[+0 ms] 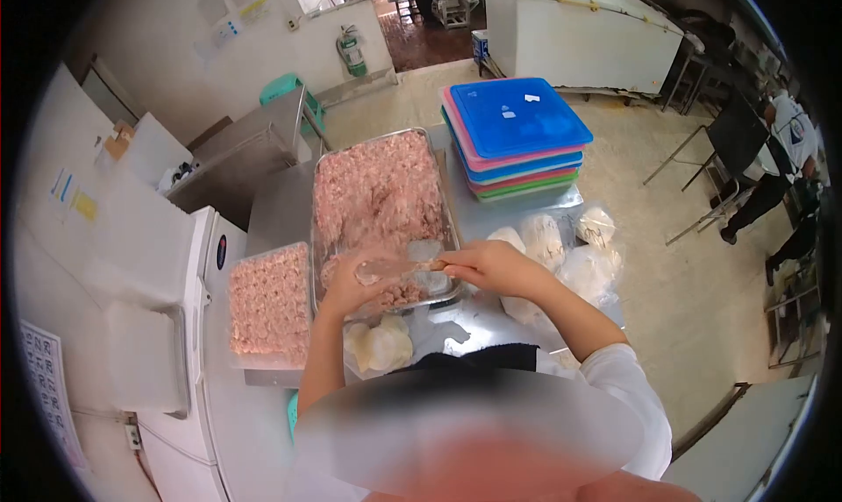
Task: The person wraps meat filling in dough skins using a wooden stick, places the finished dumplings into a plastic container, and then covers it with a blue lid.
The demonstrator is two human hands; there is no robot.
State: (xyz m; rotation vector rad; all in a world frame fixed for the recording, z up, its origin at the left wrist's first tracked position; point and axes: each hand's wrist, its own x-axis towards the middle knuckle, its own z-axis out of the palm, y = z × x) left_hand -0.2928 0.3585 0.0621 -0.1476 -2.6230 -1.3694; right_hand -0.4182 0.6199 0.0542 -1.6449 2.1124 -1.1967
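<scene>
My right hand is closed around the wooden handle of a flat spatula, which points left and has pale meat smeared on it. At the spatula's far end my left hand is curled; what lies in its fingers I cannot make out. Both hands are over the near end of a deep metal tray of pink ground meat. Left of it is a shallow tray with rows of small meat-filled pieces. A pack of pale round wrappers lies just below my left hand.
Stacked plastic containers with blue, pink and green lids stand at the back right of the metal table. Several white wrapped bundles lie at the right edge. A white freezer is behind; another person is far right.
</scene>
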